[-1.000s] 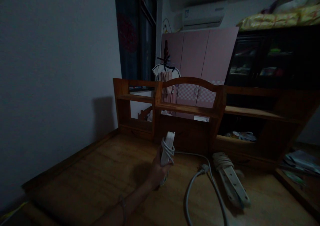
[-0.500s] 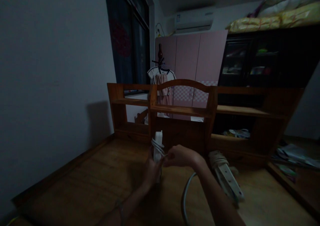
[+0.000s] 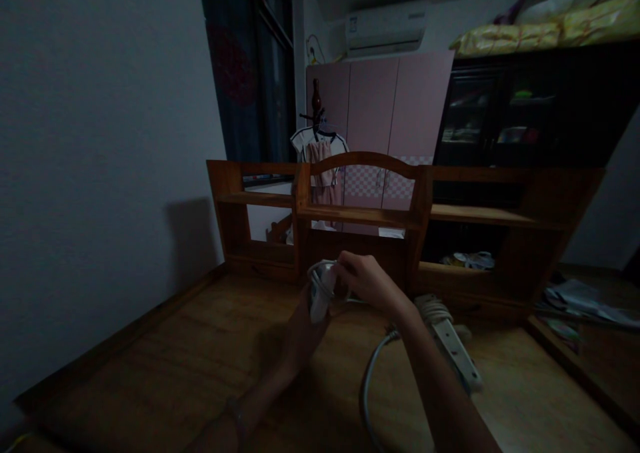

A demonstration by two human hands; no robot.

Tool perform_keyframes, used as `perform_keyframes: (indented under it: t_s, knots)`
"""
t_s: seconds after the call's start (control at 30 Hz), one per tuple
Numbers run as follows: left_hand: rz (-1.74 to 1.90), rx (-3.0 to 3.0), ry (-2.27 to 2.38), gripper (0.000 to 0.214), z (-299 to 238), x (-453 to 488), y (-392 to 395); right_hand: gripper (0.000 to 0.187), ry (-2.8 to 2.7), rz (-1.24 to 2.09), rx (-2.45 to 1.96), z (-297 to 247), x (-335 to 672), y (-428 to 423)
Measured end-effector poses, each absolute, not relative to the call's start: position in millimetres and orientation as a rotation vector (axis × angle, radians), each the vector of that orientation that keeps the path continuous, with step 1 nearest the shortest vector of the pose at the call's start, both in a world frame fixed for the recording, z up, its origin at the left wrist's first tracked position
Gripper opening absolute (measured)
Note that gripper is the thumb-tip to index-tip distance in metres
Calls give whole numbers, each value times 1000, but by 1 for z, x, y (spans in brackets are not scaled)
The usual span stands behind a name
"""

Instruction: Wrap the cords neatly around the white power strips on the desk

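Observation:
My left hand (image 3: 306, 323) grips a white power strip (image 3: 320, 291) upright above the wooden desk (image 3: 165, 366), with its white cord looped round the body. My right hand (image 3: 367, 281) is closed on the cord at the strip's top end, pinching a loop of it. A thicker grey cable (image 3: 370, 379) curves over the desk below my right forearm.
A second, older power strip (image 3: 453, 349) with cord wound round it lies on the desk to the right. A wooden shelf unit (image 3: 370, 223) stands along the desk's back edge. Papers (image 3: 580, 299) lie at the far right. A wall bounds the left side.
My right hand came in from the right and took the cord at the strip. Both hands rose slightly, and the right hand moved from the strip's middle to its top.

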State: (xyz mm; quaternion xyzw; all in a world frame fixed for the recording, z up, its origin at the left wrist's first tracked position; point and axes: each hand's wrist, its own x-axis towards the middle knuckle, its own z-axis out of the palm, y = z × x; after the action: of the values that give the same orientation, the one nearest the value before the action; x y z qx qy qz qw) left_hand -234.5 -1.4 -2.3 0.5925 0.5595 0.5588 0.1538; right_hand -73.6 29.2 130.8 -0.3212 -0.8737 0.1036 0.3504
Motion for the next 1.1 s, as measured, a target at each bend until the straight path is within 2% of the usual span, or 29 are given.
perform_keyframes:
  t_s: [0.1, 0.2, 0.43, 0.57, 0.7, 0.93, 1.0, 1.1]
  knots:
    - [1522, 1891, 1548, 75, -2, -231, -10, 24, -2150, 195, -887, 143, -51, 32]
    - [1506, 1969, 1443, 73, -2, -230, -17, 24, -2046, 117, -992, 144, -29, 41]
    - [1679, 1559, 1418, 58, -4, -232, -12, 22, -1768, 218, -1195, 145, 16, 56]
    - [1713, 1430, 1499, 60, -8, -236, 3, 27, -1504, 281, -1091, 155, 31, 48]
    - [1593, 1606, 1453, 63, -10, -233, 5, 28, -1295, 375, -850, 167, 30, 39]
    - [1253, 2155, 1216, 79, 3, -226, -25, 6, -708, 501, -558, 171, 61, 45]
    - [1275, 2174, 1206, 80, 6, -225, -28, 6, -630, 469, -610, 166, 83, 51]
    - [1504, 1968, 1303, 72, 4, -224, -24, 10, -751, 356, -681, 158, 110, 59]
